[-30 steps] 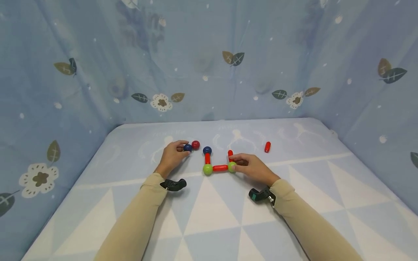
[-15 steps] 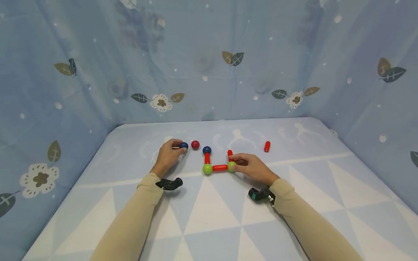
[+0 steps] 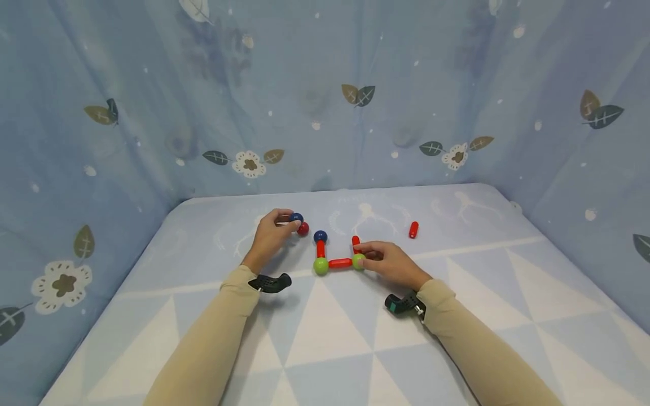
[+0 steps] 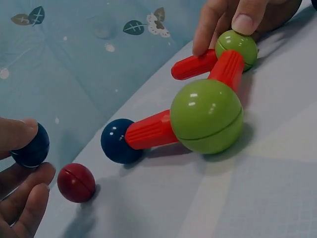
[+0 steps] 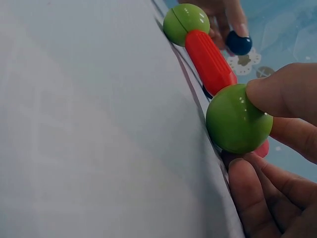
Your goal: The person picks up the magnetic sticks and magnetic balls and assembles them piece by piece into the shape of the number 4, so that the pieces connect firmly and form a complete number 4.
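Note:
My left hand (image 3: 271,234) pinches a loose blue ball (image 4: 32,148) between thumb and fingers, off the table. A red ball (image 4: 76,183) sits on the table just beside those fingers. To its right lies a U-shaped build of red rods and balls. My right hand (image 3: 393,264) grips the build's right green ball (image 5: 239,119), thumb on top and fingers around its far side. A red rod (image 3: 341,263) joins this to the left green ball (image 4: 207,116). From there another red rod (image 4: 152,130) leads to a blue ball (image 4: 121,141). The right-hand rod (image 4: 193,66) has a free end.
A single red rod (image 3: 413,229) lies on the table farther right, beyond my right hand. The table (image 3: 330,327) has a triangle-patterned cover. Blue curtains with leaf and flower prints (image 3: 325,101) hang behind and at both sides.
My left hand first draws the loose blue ball leftward, away from the red ball, then lifts it and brings it back right, above the red ball. The right hand stays in place.

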The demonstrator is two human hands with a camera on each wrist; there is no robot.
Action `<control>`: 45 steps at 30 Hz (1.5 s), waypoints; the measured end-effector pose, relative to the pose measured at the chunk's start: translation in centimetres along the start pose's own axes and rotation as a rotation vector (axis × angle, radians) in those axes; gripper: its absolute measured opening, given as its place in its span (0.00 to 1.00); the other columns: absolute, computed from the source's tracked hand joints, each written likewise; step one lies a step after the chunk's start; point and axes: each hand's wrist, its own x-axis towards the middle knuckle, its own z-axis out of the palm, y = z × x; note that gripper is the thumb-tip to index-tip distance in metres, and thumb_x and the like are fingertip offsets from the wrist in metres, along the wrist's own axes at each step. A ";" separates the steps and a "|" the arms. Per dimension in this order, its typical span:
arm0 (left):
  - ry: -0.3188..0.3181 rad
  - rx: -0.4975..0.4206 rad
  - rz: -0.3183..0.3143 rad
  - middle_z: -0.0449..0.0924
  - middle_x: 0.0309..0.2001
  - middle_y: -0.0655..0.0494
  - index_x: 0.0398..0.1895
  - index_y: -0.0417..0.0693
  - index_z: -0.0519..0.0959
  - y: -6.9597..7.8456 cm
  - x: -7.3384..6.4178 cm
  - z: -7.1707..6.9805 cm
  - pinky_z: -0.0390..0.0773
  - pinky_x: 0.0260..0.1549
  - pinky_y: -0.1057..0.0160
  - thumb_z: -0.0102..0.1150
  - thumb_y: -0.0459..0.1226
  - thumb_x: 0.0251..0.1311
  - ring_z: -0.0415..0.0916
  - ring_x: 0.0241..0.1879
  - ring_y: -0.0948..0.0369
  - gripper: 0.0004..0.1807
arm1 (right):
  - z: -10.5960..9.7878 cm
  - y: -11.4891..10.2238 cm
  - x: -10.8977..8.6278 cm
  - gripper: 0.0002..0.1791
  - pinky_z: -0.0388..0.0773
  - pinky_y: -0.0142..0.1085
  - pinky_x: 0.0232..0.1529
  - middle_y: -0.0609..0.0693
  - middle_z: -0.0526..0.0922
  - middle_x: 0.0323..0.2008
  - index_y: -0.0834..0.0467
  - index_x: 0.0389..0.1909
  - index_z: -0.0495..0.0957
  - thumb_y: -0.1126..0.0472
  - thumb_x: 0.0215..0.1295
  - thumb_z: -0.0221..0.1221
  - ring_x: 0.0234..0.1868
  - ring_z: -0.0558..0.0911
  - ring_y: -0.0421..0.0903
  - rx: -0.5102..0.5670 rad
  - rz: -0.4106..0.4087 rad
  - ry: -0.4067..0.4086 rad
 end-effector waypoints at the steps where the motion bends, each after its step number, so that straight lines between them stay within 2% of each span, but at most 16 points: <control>1: -0.004 0.015 0.015 0.76 0.58 0.49 0.63 0.48 0.74 0.4 0.1 0.1 0.77 0.54 0.55 0.65 0.46 0.65 0.76 0.54 0.53 0.26 | 0.0 0.0 0.0 0.27 0.74 0.49 0.59 0.49 0.78 0.61 0.50 0.65 0.77 0.47 0.67 0.65 0.57 0.79 0.50 -0.001 -0.004 0.001; 6: -0.029 0.003 0.075 0.77 0.58 0.49 0.64 0.50 0.75 1.5 0.6 1.0 0.78 0.53 0.53 0.64 0.43 0.66 0.78 0.52 0.53 0.24 | -0.1 0.2 0.3 0.26 0.74 0.49 0.59 0.49 0.79 0.60 0.50 0.65 0.77 0.49 0.68 0.64 0.57 0.80 0.49 -0.007 -0.033 -0.005; 12: -0.139 -0.018 0.101 0.76 0.60 0.46 0.65 0.52 0.76 2.5 0.6 2.9 0.78 0.52 0.51 0.62 0.40 0.67 0.79 0.51 0.52 0.23 | -0.1 0.6 0.1 0.25 0.74 0.49 0.59 0.48 0.79 0.60 0.50 0.64 0.78 0.49 0.68 0.64 0.56 0.80 0.49 0.006 -0.029 0.003; 15: -0.167 0.001 0.101 0.76 0.61 0.46 0.66 0.51 0.76 2.6 0.6 3.8 0.78 0.52 0.50 0.61 0.39 0.68 0.79 0.51 0.52 0.23 | -0.1 0.6 0.0 0.26 0.73 0.49 0.60 0.47 0.79 0.61 0.50 0.65 0.77 0.49 0.68 0.64 0.57 0.79 0.49 0.014 -0.020 -0.003; 19: -0.149 0.059 0.111 0.75 0.61 0.48 0.65 0.54 0.77 2.6 0.9 4.7 0.79 0.50 0.52 0.59 0.39 0.69 0.78 0.50 0.52 0.21 | -0.1 0.4 0.0 0.26 0.74 0.49 0.60 0.47 0.79 0.60 0.49 0.65 0.78 0.48 0.67 0.64 0.57 0.79 0.49 0.010 -0.013 0.007; 25: -0.117 0.154 0.199 0.76 0.59 0.51 0.64 0.52 0.77 2.6 1.2 6.0 0.81 0.42 0.58 0.59 0.38 0.69 0.77 0.48 0.55 0.20 | -0.1 0.4 -0.1 0.25 0.74 0.50 0.59 0.48 0.79 0.60 0.51 0.64 0.78 0.49 0.68 0.64 0.56 0.79 0.50 0.017 -0.023 0.019; 29: -0.122 0.160 0.229 0.77 0.59 0.52 0.63 0.52 0.78 2.5 0.9 6.6 0.79 0.36 0.59 0.59 0.38 0.68 0.77 0.46 0.56 0.20 | 0.0 0.4 -0.2 0.26 0.74 0.50 0.58 0.48 0.79 0.60 0.51 0.65 0.77 0.48 0.69 0.63 0.57 0.79 0.50 0.016 -0.020 0.011; 37: -0.145 0.162 0.229 0.77 0.59 0.51 0.62 0.53 0.79 2.1 1.3 7.3 0.81 0.43 0.58 0.61 0.38 0.67 0.78 0.47 0.56 0.20 | 0.2 0.5 0.1 0.25 0.75 0.48 0.58 0.46 0.79 0.59 0.49 0.64 0.78 0.47 0.67 0.65 0.56 0.80 0.48 0.018 -0.004 0.013; 45: -0.146 0.173 0.246 0.79 0.58 0.52 0.62 0.53 0.80 2.0 1.6 8.1 0.81 0.39 0.60 0.62 0.38 0.67 0.79 0.47 0.57 0.20 | 0.1 0.3 0.0 0.26 0.75 0.48 0.57 0.47 0.80 0.58 0.51 0.63 0.78 0.48 0.67 0.65 0.55 0.80 0.48 0.017 -0.024 0.015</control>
